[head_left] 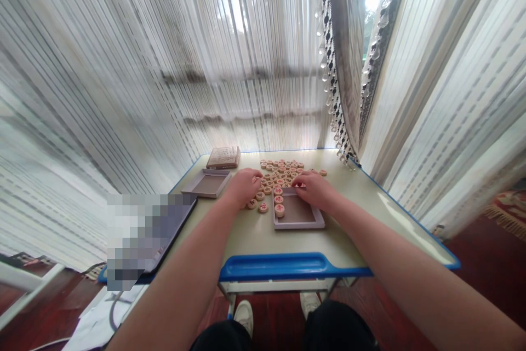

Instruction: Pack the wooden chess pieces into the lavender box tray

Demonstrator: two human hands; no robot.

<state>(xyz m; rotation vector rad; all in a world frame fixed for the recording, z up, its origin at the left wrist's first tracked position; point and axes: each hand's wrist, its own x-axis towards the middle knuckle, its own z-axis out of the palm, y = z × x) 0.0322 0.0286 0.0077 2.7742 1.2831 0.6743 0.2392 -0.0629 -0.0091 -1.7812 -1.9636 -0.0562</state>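
My left hand (pixel 243 186) rests curled over several round wooden chess pieces (pixel 279 171) that lie scattered on the pale desk (pixel 370 214). My right hand (pixel 314 186) sits with fingers bent at the far edge of a shallow grey box tray (pixel 299 215), touching pieces there. Three pieces lie in the tray's left corner. What either hand's fingers pinch is hidden.
A second grey box tray (pixel 206 183) lies at the left, with a brown folded board or box (pixel 224 157) behind it. A dark flat device (pixel 172 230) sits near the left edge. Striped curtains surround the desk. The blue front lip (pixel 283 264) edges it.
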